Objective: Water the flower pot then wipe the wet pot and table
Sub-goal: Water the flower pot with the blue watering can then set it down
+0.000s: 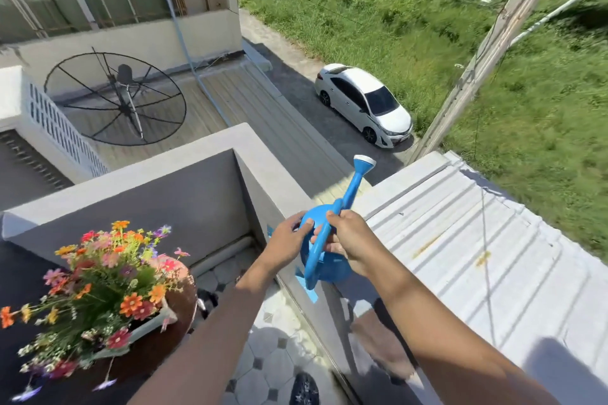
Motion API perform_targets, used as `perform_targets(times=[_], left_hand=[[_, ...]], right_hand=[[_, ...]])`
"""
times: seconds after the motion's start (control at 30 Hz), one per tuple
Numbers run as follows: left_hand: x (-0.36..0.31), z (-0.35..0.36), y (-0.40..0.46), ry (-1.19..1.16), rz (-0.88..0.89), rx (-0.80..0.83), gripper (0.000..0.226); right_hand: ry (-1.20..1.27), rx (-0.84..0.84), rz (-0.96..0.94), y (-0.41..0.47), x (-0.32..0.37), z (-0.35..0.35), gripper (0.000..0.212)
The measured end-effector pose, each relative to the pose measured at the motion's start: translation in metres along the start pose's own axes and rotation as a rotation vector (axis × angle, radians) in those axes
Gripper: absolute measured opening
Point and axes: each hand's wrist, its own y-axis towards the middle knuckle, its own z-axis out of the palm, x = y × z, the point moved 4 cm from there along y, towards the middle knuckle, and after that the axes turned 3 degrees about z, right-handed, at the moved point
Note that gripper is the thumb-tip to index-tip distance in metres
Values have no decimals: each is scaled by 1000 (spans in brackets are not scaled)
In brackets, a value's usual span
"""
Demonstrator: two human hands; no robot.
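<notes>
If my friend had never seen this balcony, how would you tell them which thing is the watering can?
Start at the grey concrete balcony wall and follow its top edge to the right-hand corner. There both hands, left hand and right hand, hold a small bright blue plastic watering can, with its long spout ending in a white sprinkler head. Nothing else nearby is that blue; the colourful flowers sit lower left.

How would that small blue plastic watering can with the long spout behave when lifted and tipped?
The small blue plastic watering can is probably stiff and light: it keeps its shape under both the left hand and the right hand. Its long spout with the white rose likely pulls it forward when tilted. How full it is cannot be seen, so its weight may differ.
</notes>
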Motion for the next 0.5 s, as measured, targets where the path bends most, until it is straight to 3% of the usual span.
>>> perform_targets(times=[0.13,0.5], left_hand=[[12,17,32,33,-15,52,29],[38,24,62,35,-70,90,42]], right_hand=[[42,-5,55,26,-12,-24,29],[236,-9,156,54,-41,-32,29]])
